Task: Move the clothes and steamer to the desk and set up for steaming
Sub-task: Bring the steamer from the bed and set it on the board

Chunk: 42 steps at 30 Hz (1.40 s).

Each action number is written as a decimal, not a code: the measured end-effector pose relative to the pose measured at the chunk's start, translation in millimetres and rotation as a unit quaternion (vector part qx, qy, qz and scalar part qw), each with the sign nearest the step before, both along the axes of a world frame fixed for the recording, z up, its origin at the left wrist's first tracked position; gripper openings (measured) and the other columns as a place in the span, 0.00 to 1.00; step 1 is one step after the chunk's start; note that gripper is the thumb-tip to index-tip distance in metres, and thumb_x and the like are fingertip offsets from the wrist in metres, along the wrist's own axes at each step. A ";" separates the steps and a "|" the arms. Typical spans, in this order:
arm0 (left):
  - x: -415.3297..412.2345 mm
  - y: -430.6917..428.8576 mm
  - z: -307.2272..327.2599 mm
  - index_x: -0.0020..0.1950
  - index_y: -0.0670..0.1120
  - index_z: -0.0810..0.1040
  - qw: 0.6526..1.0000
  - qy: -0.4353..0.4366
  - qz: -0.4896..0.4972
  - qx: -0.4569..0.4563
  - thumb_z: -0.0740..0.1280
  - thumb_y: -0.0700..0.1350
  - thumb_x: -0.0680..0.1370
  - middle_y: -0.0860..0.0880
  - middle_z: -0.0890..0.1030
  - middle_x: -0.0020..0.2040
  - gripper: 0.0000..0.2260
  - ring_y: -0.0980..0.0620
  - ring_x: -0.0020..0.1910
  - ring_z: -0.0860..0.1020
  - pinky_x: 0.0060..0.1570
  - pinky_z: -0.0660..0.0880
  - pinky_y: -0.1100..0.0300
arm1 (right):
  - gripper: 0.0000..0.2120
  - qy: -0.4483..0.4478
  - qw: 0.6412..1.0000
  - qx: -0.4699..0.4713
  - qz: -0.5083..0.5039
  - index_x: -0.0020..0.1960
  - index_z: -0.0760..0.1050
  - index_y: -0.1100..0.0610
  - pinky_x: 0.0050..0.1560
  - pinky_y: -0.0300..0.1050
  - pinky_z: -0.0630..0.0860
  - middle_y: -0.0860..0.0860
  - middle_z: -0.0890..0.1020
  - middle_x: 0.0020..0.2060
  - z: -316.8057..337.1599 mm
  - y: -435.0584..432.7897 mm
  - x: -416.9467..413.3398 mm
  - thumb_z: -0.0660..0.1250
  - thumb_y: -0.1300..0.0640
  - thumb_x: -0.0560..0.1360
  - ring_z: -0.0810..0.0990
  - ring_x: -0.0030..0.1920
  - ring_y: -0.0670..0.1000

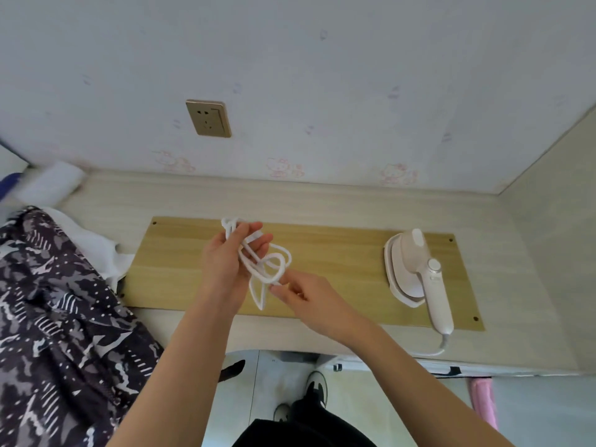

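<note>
Spanning the view from nine to three o'clock, a pale desk (322, 196) meets the wall at its far edge, with a side panel closing it at three o'clock. A tan wooden board (338, 262) lies on it, near edge close to the desk's front lip. Patterned dark clothes (64, 317) heap at eight o'clock, spilling over the desk's left front edge. At three o'clock the white steamer (416, 272) rests on the board, handle reaching the board's near edge. Between clothes and steamer the board is bare. Centre frame, above the board, the left hand (225, 262) curls its fingers around a bundled white cord (266, 266); the right hand (306, 298) pinches a loop. A wall socket (208, 118) sits at twelve o'clock.
</note>
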<state>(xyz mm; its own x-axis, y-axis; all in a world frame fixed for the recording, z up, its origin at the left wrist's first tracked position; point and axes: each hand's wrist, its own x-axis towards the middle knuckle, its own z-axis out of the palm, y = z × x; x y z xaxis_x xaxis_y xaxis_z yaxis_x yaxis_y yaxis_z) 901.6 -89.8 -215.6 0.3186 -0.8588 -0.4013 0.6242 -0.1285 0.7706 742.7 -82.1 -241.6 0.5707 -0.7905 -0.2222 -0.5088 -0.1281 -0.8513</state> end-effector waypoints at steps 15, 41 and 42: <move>30.2 -30.0 -0.9 0.45 0.37 0.77 0.978 -0.188 0.005 0.090 0.58 0.49 0.82 0.43 0.84 0.34 0.17 0.46 0.32 0.84 0.31 0.79 0.61 | 0.13 -0.180 0.980 -0.014 -0.086 0.42 0.78 0.52 0.33 0.50 0.64 0.55 0.65 0.29 21.0 -74.8 -45.6 0.59 0.57 0.81 0.65 0.30 0.53; 124.9 -56.1 30.9 0.53 0.50 0.81 0.932 -0.353 0.032 -0.074 0.59 0.45 0.82 0.49 0.81 0.36 0.10 0.53 0.33 0.72 0.39 0.72 0.61 | 0.12 -0.006 0.955 0.010 -0.297 0.35 0.75 0.55 0.36 0.43 0.66 0.48 0.70 0.27 -41.9 -104.5 -29.9 0.63 0.58 0.78 0.68 0.31 0.49; 129.3 -58.7 32.9 0.53 0.51 0.81 0.925 -0.372 0.029 -0.075 0.60 0.46 0.82 0.51 0.79 0.34 0.10 0.54 0.32 0.70 0.37 0.71 0.63 | 0.12 -0.008 0.948 -0.005 -0.319 0.35 0.73 0.55 0.35 0.40 0.66 0.48 0.70 0.28 -43.4 -105.8 -28.8 0.64 0.58 0.77 0.68 0.31 0.49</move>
